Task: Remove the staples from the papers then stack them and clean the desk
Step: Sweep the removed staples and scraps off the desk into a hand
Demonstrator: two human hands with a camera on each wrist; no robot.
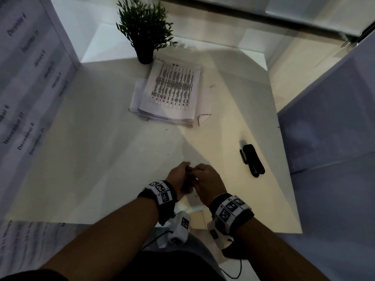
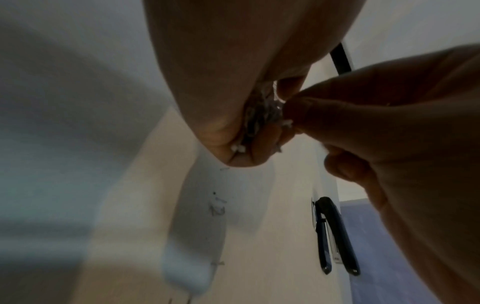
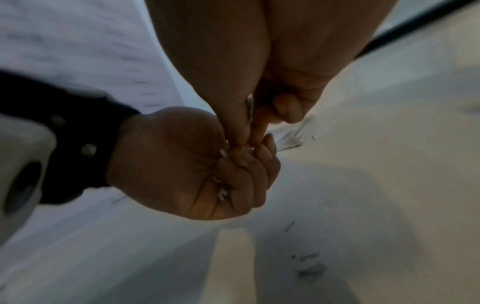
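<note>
- Head view: both hands meet above the white bench [image 1: 101, 159], near its front edge.
- Left hand [image 1: 178, 179] is cupped, fingers curled around a clump of small silver staples [image 2: 259, 115].
- Right hand [image 1: 207, 183] pinches its fingertips [image 2: 298, 111] into that clump.
- Stacked white printed papers [image 1: 170, 92] lie farther back; a black stapler [image 1: 253, 160] lies to the right.

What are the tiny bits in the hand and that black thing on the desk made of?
The bits cupped in the left hand look like thin metal staples: silvery and glinting. The stapler seems glossy black plastic or painted metal with a shiny metal strip.
</note>
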